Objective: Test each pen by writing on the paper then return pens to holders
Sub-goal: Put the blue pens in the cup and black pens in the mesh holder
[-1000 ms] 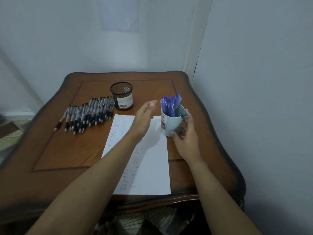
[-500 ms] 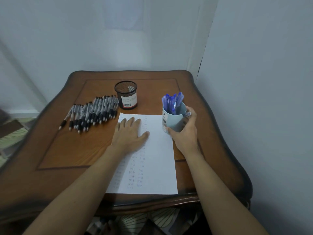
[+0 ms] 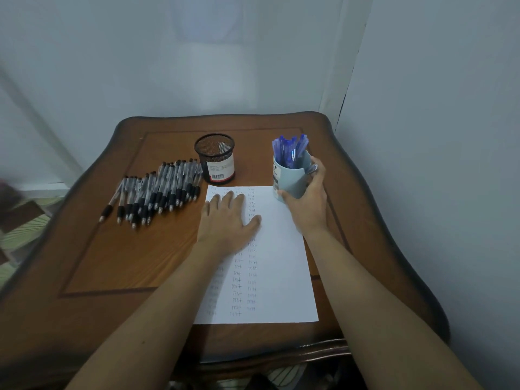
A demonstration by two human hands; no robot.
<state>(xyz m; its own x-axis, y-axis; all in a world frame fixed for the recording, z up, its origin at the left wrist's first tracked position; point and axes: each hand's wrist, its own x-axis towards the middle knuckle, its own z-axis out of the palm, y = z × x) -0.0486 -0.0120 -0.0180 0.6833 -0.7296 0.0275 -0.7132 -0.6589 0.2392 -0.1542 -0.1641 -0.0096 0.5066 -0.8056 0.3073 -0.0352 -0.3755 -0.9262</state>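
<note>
While the white sheet of paper [image 3: 281,263], filled with columns of small handwritten "test" words, lies flat on the brown wooden table [image 3: 112,249], the left hand [image 3: 228,220] rests palm down on its upper left part. The fingers are straight and slightly spread, and they hold nothing. At the paper's upper right corner stands a pale blue ceramic mug [image 3: 289,180]; whether its base overlaps that corner or only touches it cannot be told. A bunch of blue plastic pens [image 3: 291,149] stands in the mug, their ends rising above the rim. The right hand [image 3: 308,204] grips the mug from the side away from the paper, thumb on the near wall and fingers curled round the far side. Just beyond the paper's top edge, a black wire-mesh cylindrical holder [image 3: 215,157] with a white barcode label stands upright. Left of the paper's upper left corner, a row of clear-barrelled pens with black grips [image 3: 157,190] lies side by side on the table.
</note>
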